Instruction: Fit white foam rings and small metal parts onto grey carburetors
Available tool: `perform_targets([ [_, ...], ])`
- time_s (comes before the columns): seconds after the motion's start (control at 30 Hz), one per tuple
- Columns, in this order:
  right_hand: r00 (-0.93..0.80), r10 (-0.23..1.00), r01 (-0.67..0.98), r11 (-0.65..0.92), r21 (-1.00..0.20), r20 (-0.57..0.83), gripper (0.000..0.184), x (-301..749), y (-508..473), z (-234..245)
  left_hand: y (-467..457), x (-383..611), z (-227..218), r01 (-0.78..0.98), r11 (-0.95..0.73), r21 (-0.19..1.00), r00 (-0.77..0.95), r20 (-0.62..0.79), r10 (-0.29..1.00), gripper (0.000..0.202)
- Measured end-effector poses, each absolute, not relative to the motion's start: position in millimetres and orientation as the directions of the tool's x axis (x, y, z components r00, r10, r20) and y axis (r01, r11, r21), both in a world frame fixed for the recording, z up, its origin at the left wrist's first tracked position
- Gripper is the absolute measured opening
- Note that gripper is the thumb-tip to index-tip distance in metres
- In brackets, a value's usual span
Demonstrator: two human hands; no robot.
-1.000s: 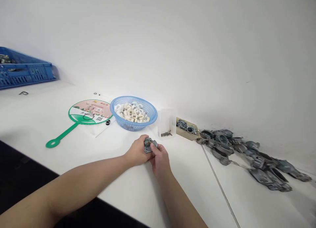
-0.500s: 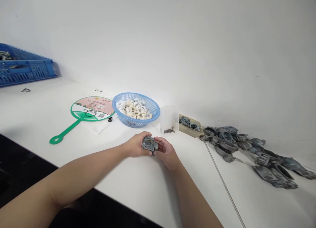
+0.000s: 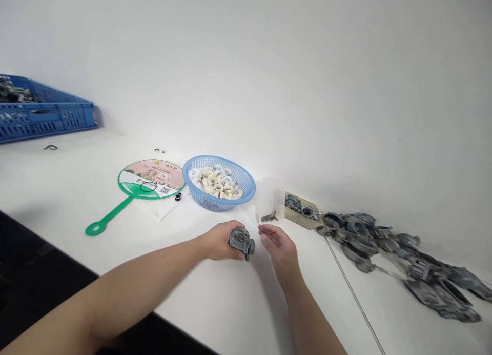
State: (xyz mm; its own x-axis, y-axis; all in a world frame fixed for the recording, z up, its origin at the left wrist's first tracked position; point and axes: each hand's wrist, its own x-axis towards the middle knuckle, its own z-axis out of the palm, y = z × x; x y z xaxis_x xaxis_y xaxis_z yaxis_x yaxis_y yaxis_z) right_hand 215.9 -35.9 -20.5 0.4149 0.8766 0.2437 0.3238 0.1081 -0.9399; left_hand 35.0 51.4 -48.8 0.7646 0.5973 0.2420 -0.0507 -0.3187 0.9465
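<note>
Grey die-cast carburetor body [image 3: 241, 242], long axis toward 4 o'clock, held in narrow grip by left hand [image 3: 221, 240]; right hand [image 3: 279, 252] open, empty, just beside at 3 o'clock.

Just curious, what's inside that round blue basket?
The blue plastic basket holds a heap of white ring-shaped pieces; anything beneath the top layer is covered and cannot be seen.
</note>
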Motion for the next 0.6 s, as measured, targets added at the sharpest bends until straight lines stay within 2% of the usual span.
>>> perform_targets([
  [0.07,0.505,0.788,0.415,0.137,-0.899,0.353,0.029,214.6,-29.5,-8.1,52.6,35.9,-47.1,-0.041,-0.324,0.945,0.770,0.236,0.593,0.069],
  [0.13,0.522,0.731,0.507,0.150,-0.849,0.440,0.028,210.8,-15.9,10.8,53.9,36.5,-44.9,-0.005,-0.354,0.935,0.755,0.235,0.612,0.071],
  [0.2,0.431,0.754,0.656,0.115,-0.746,0.495,0.028,204.3,5.6,33.9,55.6,36.7,-42.5,0.038,-0.384,0.923,0.744,0.230,0.628,0.072],
  [0.23,0.349,0.794,0.750,0.083,-0.656,0.499,0.028,199.9,18.8,45.8,56.6,36.7,-41.3,0.053,-0.394,0.917,0.747,0.226,0.625,0.072],
  [0.3,0.196,0.881,0.918,-0.010,-0.397,0.430,0.029,190.0,48.2,67.7,58.5,36.8,-38.9,0.066,-0.409,0.910,0.762,0.218,0.610,0.073],
  [0.37,0.126,0.928,0.965,-0.033,-0.260,0.350,0.028,180.3,78.5,83.4,60.3,36.8,-36.7,0.074,-0.428,0.901,0.773,0.219,0.595,0.074],
  [0.53,0.013,0.999,0.996,-0.009,-0.089,0.046,0.034,167.6,136.7,88.2,63.0,36.7,-32.1,0.146,-0.459,0.876,0.770,0.191,0.609,0.080],
  [0.6,-0.011,0.997,0.999,0.008,-0.038,-0.075,0.030,166.6,148.2,82.0,63.8,36.6,-30.8,0.161,-0.456,0.876,0.773,0.175,0.609,0.081],
])
